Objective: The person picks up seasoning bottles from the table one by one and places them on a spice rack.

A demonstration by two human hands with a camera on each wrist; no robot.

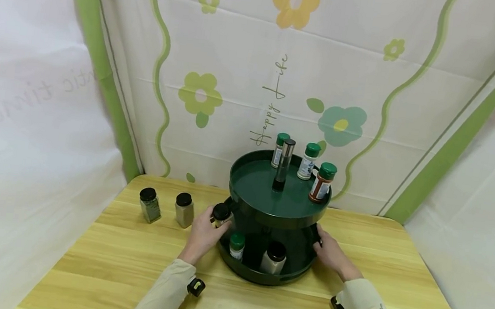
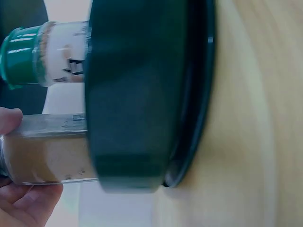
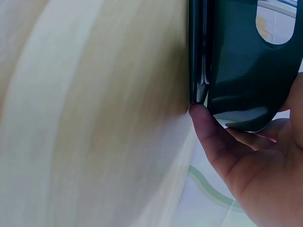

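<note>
A dark green two-tier round spice rack (image 1: 253, 188) stands on the wooden table. At its left side my left hand (image 1: 203, 233) holds a clear spice jar with a black lid (image 1: 221, 212) between thumb and fingers. The left wrist view shows tan powder in this jar (image 2: 52, 158), its lower end hidden behind the lower tier's wall (image 2: 137, 94). On the right my right hand (image 1: 333, 256) grips the lower tier's wall, one finger touching the base (image 3: 199, 90). A green-lidded bottle (image 1: 237, 247) and a black-lidded jar (image 1: 273, 259) stand in the lower tier.
Two black-lidded jars, one with green flakes (image 1: 150, 207) and one with pale powder (image 1: 184, 212), stand on the table left of the rack. The upper tier carries several green-capped bottles (image 1: 306, 166) and a tall dark-topped cylinder (image 1: 283, 163). A patterned curtain (image 1: 241, 47) hangs behind.
</note>
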